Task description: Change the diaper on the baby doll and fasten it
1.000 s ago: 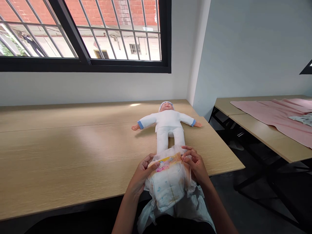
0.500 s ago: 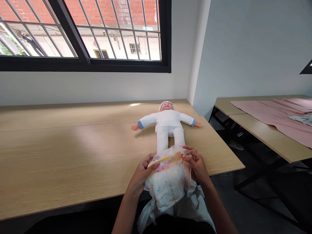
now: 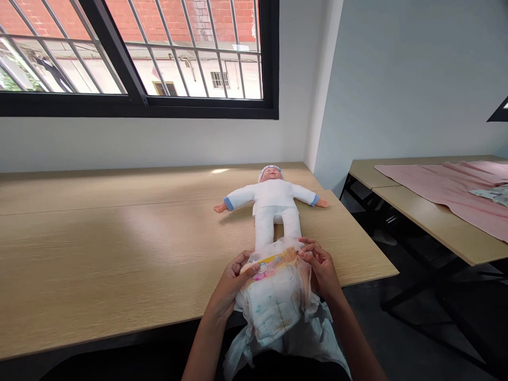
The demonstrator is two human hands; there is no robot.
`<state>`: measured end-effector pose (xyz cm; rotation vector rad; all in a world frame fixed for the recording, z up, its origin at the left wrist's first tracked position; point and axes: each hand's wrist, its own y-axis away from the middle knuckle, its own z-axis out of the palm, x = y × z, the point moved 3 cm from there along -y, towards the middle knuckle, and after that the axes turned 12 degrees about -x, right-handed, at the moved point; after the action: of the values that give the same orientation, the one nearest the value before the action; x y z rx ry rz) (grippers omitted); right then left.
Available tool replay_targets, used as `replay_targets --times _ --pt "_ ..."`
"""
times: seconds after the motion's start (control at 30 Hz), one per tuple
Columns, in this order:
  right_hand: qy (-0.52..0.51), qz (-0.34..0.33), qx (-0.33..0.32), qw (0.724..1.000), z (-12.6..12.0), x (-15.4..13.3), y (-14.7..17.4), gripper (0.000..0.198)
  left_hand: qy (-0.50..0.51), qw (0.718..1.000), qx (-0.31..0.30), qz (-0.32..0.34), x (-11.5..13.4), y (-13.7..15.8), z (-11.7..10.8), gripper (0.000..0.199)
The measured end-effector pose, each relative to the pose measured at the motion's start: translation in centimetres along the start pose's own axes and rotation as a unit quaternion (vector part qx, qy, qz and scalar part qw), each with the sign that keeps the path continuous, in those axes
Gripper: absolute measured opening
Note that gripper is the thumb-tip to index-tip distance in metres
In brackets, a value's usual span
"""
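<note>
A white diaper (image 3: 273, 304) with a yellow and pink printed waistband and brownish stains is held up at the table's front edge. My left hand (image 3: 238, 278) pinches its left upper side, thumb on the printed band. On the other side, my right hand (image 3: 319, 262) grips the right upper corner between thumb and fingers. Just beyond lies a baby doll (image 3: 274, 194) on its back, in white clothes with blue cuffs and a cap, arms spread. The diaper covers the lower ends of the doll's legs. More whitish crumpled material (image 3: 317, 338) hangs below the diaper, near my lap.
The wooden table (image 3: 119, 254) stretches to the left, under a barred window (image 3: 190, 53). To the right, across a gap, a second table (image 3: 428, 219) bears a pink cloth (image 3: 444, 182) and a patterned fabric (image 3: 492, 194).
</note>
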<state>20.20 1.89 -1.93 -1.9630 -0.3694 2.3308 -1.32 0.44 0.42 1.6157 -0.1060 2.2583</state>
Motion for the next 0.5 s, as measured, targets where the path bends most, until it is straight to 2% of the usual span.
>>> replay_targets --times 0.5 --pt "-0.116 0.010 0.042 0.992 -0.34 0.87 -0.05 0.013 0.002 1.000 -0.013 0.005 -0.13 -0.13 -0.14 0.044"
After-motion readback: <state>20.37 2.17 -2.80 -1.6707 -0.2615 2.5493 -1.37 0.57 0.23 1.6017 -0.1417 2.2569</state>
